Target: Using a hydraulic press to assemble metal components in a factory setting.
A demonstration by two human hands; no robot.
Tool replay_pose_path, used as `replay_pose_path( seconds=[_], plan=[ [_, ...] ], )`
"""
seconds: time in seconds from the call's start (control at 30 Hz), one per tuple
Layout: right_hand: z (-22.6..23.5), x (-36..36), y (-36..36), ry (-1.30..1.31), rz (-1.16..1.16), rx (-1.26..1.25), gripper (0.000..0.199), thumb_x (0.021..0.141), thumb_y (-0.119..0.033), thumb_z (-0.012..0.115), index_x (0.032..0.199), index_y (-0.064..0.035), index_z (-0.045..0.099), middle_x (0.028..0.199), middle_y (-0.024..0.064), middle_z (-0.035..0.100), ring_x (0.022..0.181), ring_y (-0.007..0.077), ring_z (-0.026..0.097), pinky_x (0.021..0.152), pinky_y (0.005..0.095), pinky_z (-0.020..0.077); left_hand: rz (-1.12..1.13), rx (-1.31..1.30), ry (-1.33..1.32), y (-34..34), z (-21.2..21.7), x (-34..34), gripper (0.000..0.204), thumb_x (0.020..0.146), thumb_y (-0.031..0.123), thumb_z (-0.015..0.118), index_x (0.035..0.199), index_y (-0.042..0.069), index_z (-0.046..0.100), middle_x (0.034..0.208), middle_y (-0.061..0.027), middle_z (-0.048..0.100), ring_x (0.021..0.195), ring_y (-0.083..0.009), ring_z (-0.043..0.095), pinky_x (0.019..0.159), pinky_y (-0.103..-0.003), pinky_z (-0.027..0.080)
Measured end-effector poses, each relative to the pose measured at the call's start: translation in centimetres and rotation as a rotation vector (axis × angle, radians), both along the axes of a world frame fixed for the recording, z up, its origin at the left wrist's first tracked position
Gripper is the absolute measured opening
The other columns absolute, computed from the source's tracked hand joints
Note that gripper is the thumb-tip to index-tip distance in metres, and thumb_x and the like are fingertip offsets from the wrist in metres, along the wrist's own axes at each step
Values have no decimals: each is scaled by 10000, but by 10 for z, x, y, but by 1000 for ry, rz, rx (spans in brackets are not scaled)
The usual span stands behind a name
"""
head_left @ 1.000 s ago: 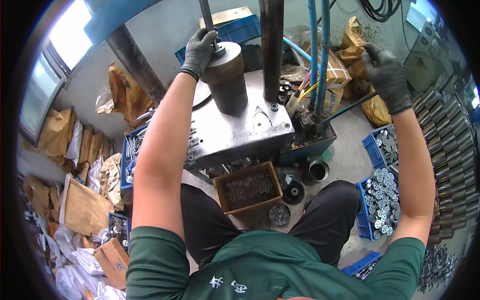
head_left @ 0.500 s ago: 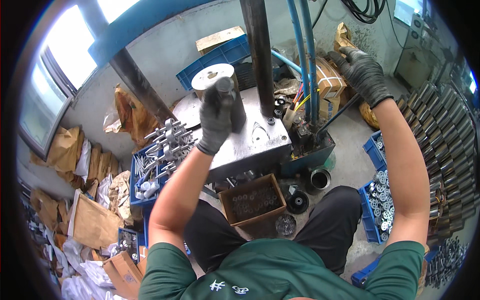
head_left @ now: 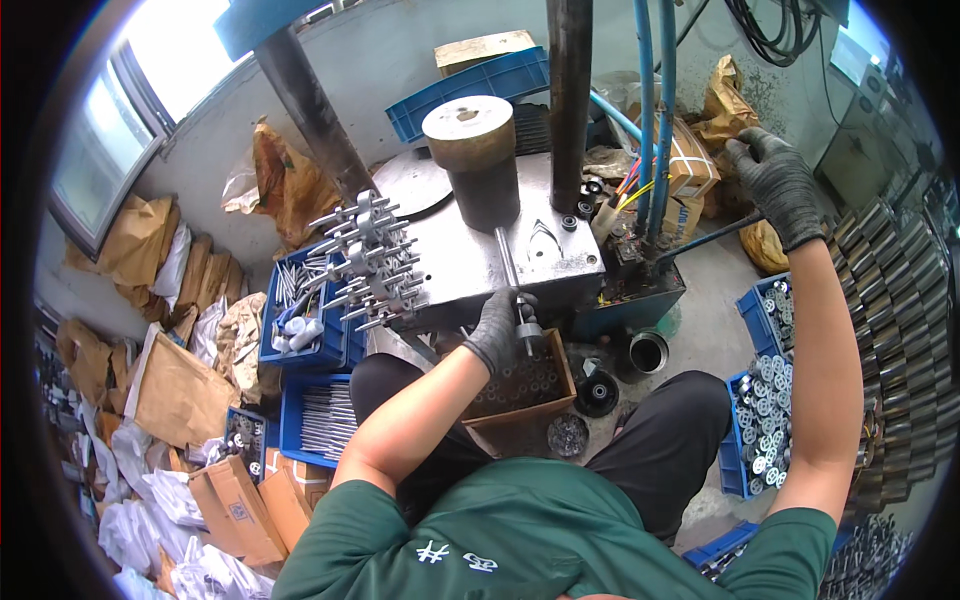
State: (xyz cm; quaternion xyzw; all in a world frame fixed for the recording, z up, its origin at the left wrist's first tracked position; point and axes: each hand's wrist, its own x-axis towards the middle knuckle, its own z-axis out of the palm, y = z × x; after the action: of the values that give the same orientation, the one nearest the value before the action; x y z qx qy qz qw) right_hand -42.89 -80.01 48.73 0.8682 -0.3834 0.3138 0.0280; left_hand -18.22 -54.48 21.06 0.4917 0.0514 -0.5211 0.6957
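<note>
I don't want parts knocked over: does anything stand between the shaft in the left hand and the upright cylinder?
Nothing visible does: the left hand grips the metal shaft, whose far end appears by the base of the upright cylinder; contact is unclear. The cluster of metal parts stands off to the left.

Window (head_left: 180, 55): blown out white, far left; scene brightly lit.
Steel table (head_left: 450, 280): glare reflected off its top.
Cardboard box (head_left: 530, 411): interior sunk in shadow.
Left hand (head_left: 499, 330): detail darkened, perhaps slightly blurred.
Metal tubes (head_left: 895, 330): curved by fisheye toward blackened right rim.
</note>
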Motion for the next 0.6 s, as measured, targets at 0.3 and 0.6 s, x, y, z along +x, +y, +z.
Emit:
replay_pose_path(
  seconds=[0.3,0.6],
  plan=[
    [-10,-23,18,-89,81,18,350,923,-321,649,1088,-19,711,1000,237,711,931,352,710,824,409,550,-99,95,-69,10,-16,3,391,1035,395,482,903,54,620,600,0,519,495,-159,513,556,-403,563],
    [-59,-85,91,-54,280,-112,265,903,-177,700,1101,-2,684,971,202,705,886,348,693,781,414,550,-512,-135,-1181,108,60,-10,179,1013,131,604,1140,7,631,941,-20,634,819,-99,598,783,-280,544]
  ],
)
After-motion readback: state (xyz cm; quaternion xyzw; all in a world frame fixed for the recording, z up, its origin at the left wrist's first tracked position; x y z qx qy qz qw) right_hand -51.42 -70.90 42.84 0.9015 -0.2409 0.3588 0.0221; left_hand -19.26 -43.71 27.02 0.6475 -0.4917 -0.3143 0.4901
